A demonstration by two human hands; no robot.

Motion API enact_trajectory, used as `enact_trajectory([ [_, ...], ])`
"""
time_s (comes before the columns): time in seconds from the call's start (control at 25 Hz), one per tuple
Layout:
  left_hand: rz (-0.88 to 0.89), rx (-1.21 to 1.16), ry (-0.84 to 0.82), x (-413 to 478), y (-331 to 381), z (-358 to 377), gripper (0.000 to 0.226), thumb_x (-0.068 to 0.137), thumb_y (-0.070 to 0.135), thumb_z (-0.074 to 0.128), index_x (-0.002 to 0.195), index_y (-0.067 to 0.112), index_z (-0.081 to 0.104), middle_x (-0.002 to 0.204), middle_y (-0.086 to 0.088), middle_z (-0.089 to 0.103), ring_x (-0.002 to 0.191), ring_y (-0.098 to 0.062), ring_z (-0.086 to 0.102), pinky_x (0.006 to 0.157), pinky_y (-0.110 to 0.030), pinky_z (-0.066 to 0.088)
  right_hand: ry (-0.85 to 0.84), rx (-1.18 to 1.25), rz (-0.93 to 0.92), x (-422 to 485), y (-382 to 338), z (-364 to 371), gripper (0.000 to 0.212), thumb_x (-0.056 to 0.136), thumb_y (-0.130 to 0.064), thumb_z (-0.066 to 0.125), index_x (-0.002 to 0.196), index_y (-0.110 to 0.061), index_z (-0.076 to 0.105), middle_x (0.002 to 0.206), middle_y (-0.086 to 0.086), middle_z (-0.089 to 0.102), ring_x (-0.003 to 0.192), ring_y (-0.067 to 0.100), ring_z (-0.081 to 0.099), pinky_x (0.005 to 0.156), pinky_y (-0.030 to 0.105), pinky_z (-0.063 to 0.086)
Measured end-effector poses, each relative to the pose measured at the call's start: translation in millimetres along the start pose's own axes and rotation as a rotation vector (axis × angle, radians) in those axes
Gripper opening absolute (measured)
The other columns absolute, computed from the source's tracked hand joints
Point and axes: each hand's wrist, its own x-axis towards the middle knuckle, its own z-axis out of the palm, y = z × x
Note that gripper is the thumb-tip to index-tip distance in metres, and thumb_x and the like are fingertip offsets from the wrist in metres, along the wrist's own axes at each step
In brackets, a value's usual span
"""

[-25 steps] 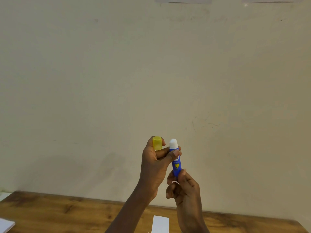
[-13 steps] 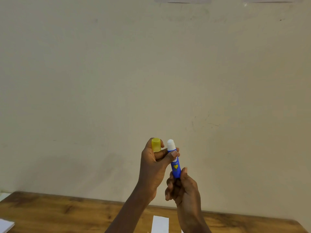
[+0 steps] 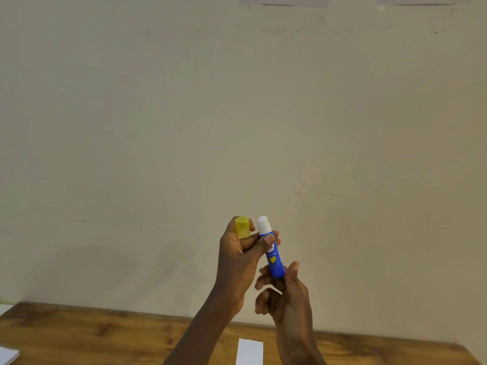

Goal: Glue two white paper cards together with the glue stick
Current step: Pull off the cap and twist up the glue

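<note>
A blue glue stick (image 3: 274, 259) stands upright in front of the wall, its white glue tip exposed at the top. My left hand (image 3: 238, 262) pinches the stick's upper part with the thumb and also holds the yellow cap (image 3: 242, 226) between its fingers. My right hand (image 3: 287, 293) grips the stick's bottom end from below. One white paper card (image 3: 249, 351) lies on the wooden table (image 3: 92, 335) beneath my hands; its near end runs out of the frame.
A stack of white paper (image 3: 8, 354) sits at the table's left edge. A plain beige wall (image 3: 237, 114) fills most of the view, with paper sheets (image 3: 284, 0) pinned at the top.
The glue stick and both hands have shifted slightly left and down. My right hand's fingers have moved around the stick's base.
</note>
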Motion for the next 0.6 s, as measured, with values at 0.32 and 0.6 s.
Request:
enact_trajectory([
  [0.32,-0.004,-0.03,-0.021,-3.1,-3.9,-0.7,0.024,0.083,0.002,0.055,0.075,0.014,0.037,0.092,-0.014,0.067,0.071,-0.012,0.07,0.064,-0.016,0.056,-0.017,-0.001,0.034,0.5,3.0,-2.5,0.05,0.088,-0.04,0.025,0.071,-0.005,0.056,0.044,0.003,0.062,0.033,0.014,0.05,0.038,0.023,0.044],
  [0.6,0.0,-0.014,-0.017,-1.7,-2.2,3.2,0.026,0.083,0.001,0.055,0.074,0.016,0.036,0.093,-0.013,0.064,0.068,-0.008,0.069,0.055,-0.012,0.052,0.029,-0.051,-0.026,-1.1,4.6,0.6,0.028,0.089,-0.024,0.036,0.08,-0.006,0.057,0.059,0.006,0.063,0.032,0.011,0.05,0.035,0.017,0.043],
])
